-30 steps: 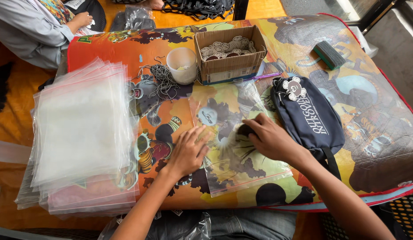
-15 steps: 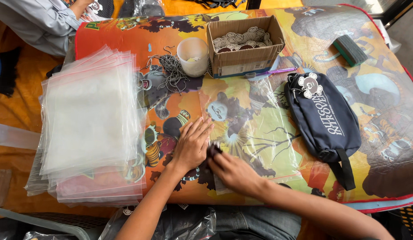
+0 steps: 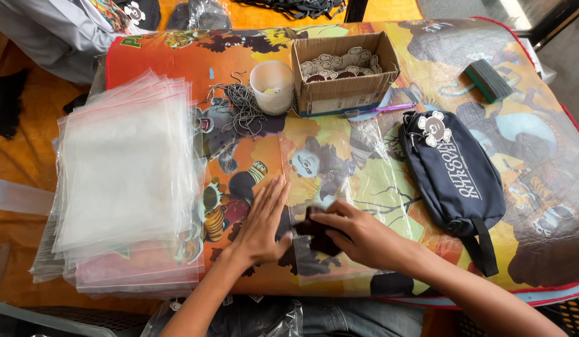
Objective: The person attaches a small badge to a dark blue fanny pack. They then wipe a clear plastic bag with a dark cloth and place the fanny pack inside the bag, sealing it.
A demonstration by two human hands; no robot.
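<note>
Bagging step in hand – left hand (image 3: 262, 228) lies flat, fingers spread, pinning the clear plastic bag (image 3: 345, 187) to the worktop (image 3: 539, 162); right hand (image 3: 358, 236) grips a small dark item (image 3: 315, 235) at the bag's mouth. Next move likely calls for sliding it inside – mouth held open

Bright, even daylight; sharp focus

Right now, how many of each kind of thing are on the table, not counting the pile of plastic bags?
Cardboard box: 1
White cup: 1
Dark pouch: 1
Purple pen: 1
Green block: 1
Clear bag under the hands: 1
Total: 6
</note>
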